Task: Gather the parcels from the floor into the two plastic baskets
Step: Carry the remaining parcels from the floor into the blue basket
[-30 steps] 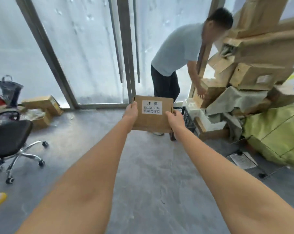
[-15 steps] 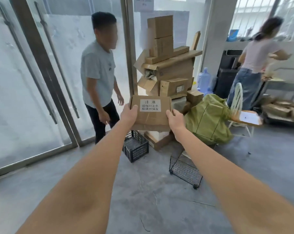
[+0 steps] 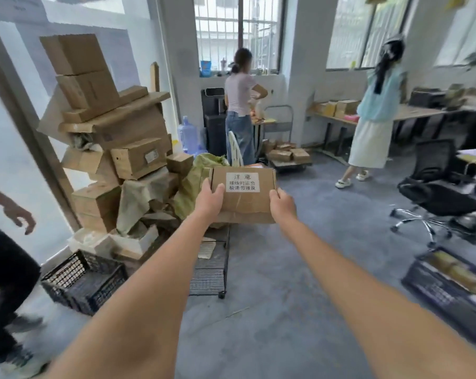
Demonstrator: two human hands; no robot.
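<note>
A tall, leaning stack of cardboard boxes (image 3: pixel 108 138) fills the corner against the glass wall, and everything else is placed from it. Just to its right a green sack (image 3: pixel 189 187) slumps against crumpled brown paper. Further right of the stack, across the grey floor (image 3: pixel 299 269), a black office chair (image 3: pixel 439 192) stands on its castors. Beyond the stack, by the barred window, one person in jeans (image 3: pixel 241 110) faces away, and well to the right of the stack another person in a white skirt (image 3: pixel 373 124) stands at a long desk.

At the foot of the stack a black plastic basket (image 3: pixel 84 280) sits on the floor, and just beside it to the right stands a low wire cart (image 3: pixel 211 266). A second dark basket (image 3: pixel 450 291), with long pale packages in it, lies far to the right of the stack, near the chair. Left of the stack, part of another person (image 3: pixel 4 269) in dark trousers shows at the frame edge.

In front of the stack's right side, held up in the air above the wire cart, is the brown parcel (image 3: pixel 245 198) with a white printed label. The left hand (image 3: pixel 209 198) grips its left edge, thumb on top; the right hand (image 3: pixel 282 205) grips its right edge the same way. Both arms are stretched out straight.
</note>
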